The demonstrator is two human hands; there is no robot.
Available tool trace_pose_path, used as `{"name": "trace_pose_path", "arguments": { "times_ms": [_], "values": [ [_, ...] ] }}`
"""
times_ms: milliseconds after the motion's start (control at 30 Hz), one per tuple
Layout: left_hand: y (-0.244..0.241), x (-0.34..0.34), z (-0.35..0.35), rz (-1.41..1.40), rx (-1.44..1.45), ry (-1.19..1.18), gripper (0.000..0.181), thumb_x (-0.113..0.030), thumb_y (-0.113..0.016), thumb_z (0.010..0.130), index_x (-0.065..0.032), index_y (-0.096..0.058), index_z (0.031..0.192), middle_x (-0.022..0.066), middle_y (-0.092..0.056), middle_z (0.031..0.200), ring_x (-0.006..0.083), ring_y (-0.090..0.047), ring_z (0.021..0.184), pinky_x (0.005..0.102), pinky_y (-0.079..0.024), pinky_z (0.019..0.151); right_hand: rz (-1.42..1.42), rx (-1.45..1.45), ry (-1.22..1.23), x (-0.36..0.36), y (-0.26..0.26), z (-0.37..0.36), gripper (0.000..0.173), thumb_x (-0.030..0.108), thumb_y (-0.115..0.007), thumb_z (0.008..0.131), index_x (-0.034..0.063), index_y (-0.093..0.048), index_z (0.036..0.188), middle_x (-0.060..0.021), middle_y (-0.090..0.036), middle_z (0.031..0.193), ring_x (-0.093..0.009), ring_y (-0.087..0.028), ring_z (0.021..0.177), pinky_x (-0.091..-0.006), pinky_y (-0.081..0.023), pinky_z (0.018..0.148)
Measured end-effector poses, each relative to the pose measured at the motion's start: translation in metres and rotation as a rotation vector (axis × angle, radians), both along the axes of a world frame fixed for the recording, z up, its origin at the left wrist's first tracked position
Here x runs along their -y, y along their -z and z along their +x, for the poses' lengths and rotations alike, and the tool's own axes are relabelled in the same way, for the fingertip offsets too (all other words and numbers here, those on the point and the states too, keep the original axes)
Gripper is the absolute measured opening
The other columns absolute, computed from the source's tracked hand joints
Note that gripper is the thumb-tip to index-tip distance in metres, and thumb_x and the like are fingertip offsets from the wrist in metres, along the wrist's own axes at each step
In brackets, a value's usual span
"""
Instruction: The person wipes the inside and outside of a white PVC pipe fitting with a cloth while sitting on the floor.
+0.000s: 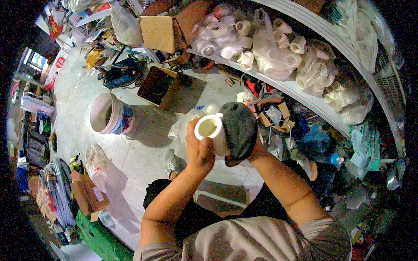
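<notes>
My left hand (200, 150) grips a white plastic pipe fitting (222, 140), its round open end facing up towards me. My right hand (256, 150) is largely hidden behind a dark grey cloth or cap (240, 130) that it holds against the fitting's right side; its fingers cannot be seen. Just beyond my left hand is a translucent plastic bag (179, 133), with more whitish pieces showing near its top. What these pieces are is partly hidden by the hand and the fitting.
A white bucket (112, 114) stands on the floor at left, near an open cardboard box (156, 86). Bagged white pipe fittings (274, 58) line a shelf ahead. Tools and scraps clutter the right. Coiled grey hose (58, 192) and a torn carton (88, 192) lie lower left.
</notes>
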State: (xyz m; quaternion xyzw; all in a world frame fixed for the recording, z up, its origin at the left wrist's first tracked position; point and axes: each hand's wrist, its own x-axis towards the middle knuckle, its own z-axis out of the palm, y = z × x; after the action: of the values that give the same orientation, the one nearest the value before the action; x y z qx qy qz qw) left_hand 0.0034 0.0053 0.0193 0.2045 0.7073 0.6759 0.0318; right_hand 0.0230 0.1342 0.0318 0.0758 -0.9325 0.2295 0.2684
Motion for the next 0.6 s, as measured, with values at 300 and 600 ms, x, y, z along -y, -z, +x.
{"name": "trace_pose_path", "arguments": {
  "times_ms": [300,600],
  "values": [
    [-0.013,-0.015,0.007,0.522,0.676,0.048,0.072,-0.065,-0.022,0.076,-0.0068,-0.034,0.116,0.012,-0.046,0.108,0.0235,-0.048,0.098,0.0333,-0.039,0.083,0.188,0.274,0.222,-0.039,-0.002,-0.012,0.019,0.014,-0.053,0.062,0.0042,-0.054,0.079,-0.0174,-0.055,0.082,-0.031,-0.053,0.081,-0.035,-0.044,0.07],
    [0.016,-0.004,-0.004,0.349,0.448,0.171,0.057,-0.051,-0.027,0.085,-0.0048,-0.035,0.118,0.0115,-0.045,0.114,0.0232,-0.043,0.107,0.0344,-0.031,0.093,0.547,0.461,0.321,0.002,0.04,0.006,0.027,0.021,-0.054,0.071,0.0077,-0.051,0.094,-0.0126,-0.054,0.094,-0.022,-0.05,0.088,-0.0339,-0.039,0.081]
  ]
}}
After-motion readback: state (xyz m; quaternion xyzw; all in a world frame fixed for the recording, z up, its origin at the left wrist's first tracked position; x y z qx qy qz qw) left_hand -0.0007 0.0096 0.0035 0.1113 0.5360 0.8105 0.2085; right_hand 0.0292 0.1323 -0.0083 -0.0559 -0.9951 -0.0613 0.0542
